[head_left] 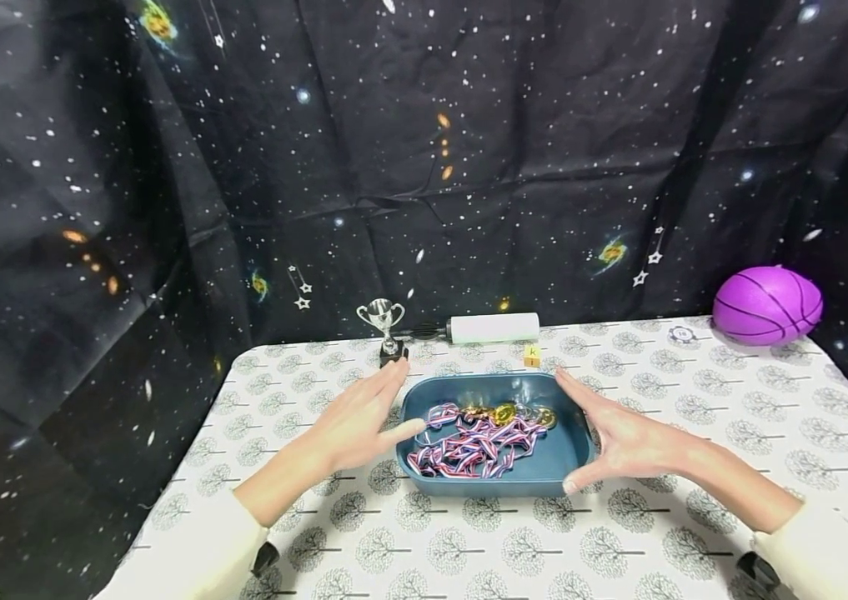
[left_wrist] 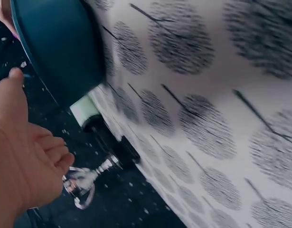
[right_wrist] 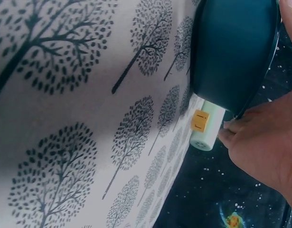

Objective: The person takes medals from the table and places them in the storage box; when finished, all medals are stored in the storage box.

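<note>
A dark blue oval-cornered tub (head_left: pixel 499 486) stands on the table between my hands. Inside it lie several medals (head_left: pixel 504 414), gold and silver, and a tangle of red, white and blue striped ribbons (head_left: pixel 472 450). My left hand (head_left: pixel 363 417) is at the tub's left end, fingers extended and thumb reaching over the rim in the head view. At the right end, my right hand (head_left: pixel 629 433) spans the tub, thumb at the near corner and fingertips at the far corner. In the right wrist view, its fingers (right_wrist: pixel 236 124) are right by the rim.
Behind the tub stand a silver trophy cup (head_left: pixel 382 321) on a black base, a white cylinder (head_left: pixel 494 327) with a black end, and a yellow letter cube (head_left: pixel 532 357). A poker chip (head_left: pixel 682 334) and a dented purple basketball (head_left: pixel 767 306) lie at the back right.
</note>
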